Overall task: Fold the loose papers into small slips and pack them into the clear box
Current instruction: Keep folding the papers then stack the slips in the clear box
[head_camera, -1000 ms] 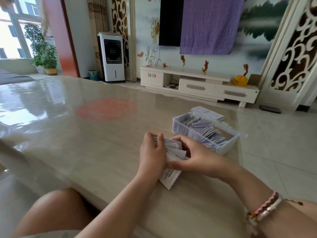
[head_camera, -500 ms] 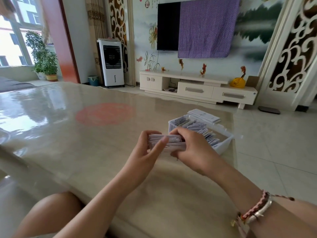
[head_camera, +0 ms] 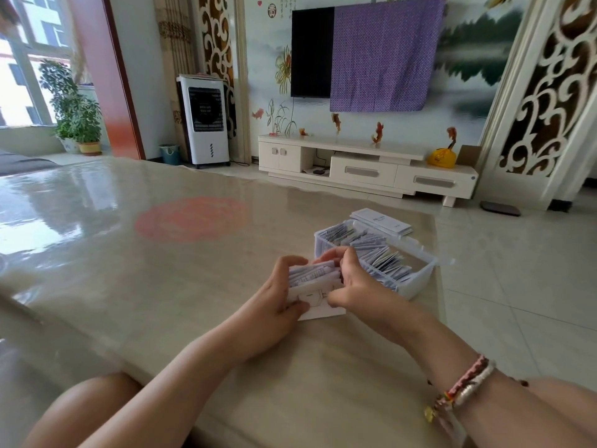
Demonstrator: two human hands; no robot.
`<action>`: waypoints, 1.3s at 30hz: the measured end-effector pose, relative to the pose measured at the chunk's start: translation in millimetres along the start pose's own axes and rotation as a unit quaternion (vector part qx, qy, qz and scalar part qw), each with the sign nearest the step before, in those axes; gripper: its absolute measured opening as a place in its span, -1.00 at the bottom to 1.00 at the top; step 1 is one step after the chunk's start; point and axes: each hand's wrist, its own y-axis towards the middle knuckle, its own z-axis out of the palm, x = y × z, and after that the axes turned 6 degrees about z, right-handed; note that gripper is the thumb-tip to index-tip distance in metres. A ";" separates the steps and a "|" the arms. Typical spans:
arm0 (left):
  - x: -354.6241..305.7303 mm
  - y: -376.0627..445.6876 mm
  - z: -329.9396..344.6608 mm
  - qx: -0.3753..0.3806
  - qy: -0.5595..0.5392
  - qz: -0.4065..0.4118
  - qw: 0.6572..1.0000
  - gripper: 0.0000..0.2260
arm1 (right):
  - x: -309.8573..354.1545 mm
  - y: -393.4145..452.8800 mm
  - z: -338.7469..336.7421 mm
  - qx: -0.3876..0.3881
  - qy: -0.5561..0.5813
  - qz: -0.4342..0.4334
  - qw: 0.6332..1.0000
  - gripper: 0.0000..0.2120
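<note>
A bundle of folded white printed slips (head_camera: 313, 279) is held between both hands just above the table. My left hand (head_camera: 274, 297) grips its left end, thumb under a larger white sheet that hangs below. My right hand (head_camera: 355, 282) closes on the right end, fingers curled over the top. Directly behind my right hand stands the clear box (head_camera: 416, 282), packed with several upright folded slips (head_camera: 378, 253). A flat stack of loose papers (head_camera: 381, 221) lies on the table beyond the box.
The glossy beige table (head_camera: 161, 286) has its right edge close beside the box, with tiled floor beyond. A red round mark (head_camera: 190, 218) shows on the tabletop at left. My bare knee (head_camera: 80, 412) is below the near edge.
The bundle has been squared up and lowered toward the table; the long sheet that hung down a second ago is now tucked under it. The view has tilted up slightly.
</note>
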 end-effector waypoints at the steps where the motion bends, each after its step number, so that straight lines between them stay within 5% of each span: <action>1: 0.6 0.5 -1.1 -0.006 0.005 -0.003 1.000 -0.57 | -0.4 -0.2 -1.0 -0.005 -0.008 -0.001 1.000 -0.52; 11: -21.5 13.5 -3.7 -0.060 0.083 0.000 0.995 -0.72 | 24.5 -14.2 -22.4 -0.081 -0.390 -0.113 0.910 -0.77; 15: -47.0 40.2 -3.5 -0.069 0.072 0.003 0.995 -0.74 | 42.8 -16.6 -55.9 -0.090 -0.399 -0.112 0.906 -0.81; 20: -68.6 85.9 -7.3 -0.013 -0.031 -0.024 0.999 -0.53 | 44.1 -19.2 -111.9 -0.116 -0.289 -0.102 0.945 -0.82; 24: -67.9 113.0 -6.8 0.034 -0.028 -0.054 0.998 -0.68 | 38.5 -19.6 -154.3 -0.203 -0.207 -0.090 0.953 -0.82; 27: -64.1 134.3 1.9 0.045 0.000 -0.065 0.997 -0.69 | 30.7 -13.5 -176.5 -0.246 -0.276 -0.067 0.927 -0.81; 31: -62.6 163.6 34.1 0.131 0.108 0.045 0.984 -0.90 | 12.9 -1.0 -190.0 -0.266 -0.301 -0.045 0.915 -0.82; 39: -67.8 188.3 86.7 0.259 0.189 0.086 0.943 -0.76 | -9.3 10.4 -191.9 -0.316 -0.295 -0.021 0.901 -0.88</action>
